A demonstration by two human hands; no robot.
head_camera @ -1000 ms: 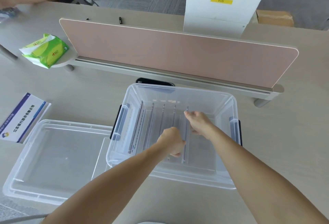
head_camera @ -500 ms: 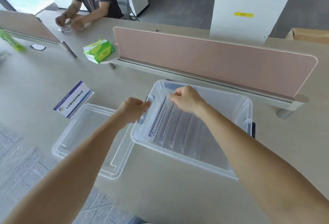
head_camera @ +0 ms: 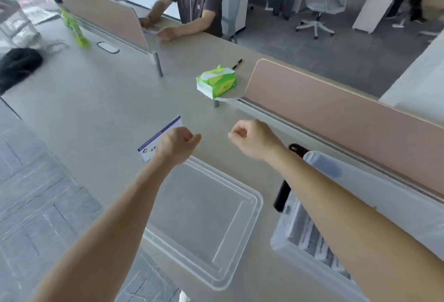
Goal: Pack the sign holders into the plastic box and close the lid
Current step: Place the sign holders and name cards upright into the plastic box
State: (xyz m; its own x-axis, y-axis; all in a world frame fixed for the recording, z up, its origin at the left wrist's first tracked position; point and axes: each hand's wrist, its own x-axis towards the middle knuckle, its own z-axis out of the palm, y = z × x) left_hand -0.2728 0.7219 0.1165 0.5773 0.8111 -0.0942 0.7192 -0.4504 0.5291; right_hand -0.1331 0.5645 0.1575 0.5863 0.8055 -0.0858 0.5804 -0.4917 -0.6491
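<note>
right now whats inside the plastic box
Clear sign holders lie in rows inside the plastic box. The right forearm crosses over it, hiding the rest of its contents.

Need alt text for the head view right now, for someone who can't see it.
Both hands, left and right, hover loosely curled and empty above the desk, reaching toward a sign holder partly hidden by the left hand. The lid lies below them; the open box sits to its right.

Open-plan office: desk dividers, swivel chair.
</note>
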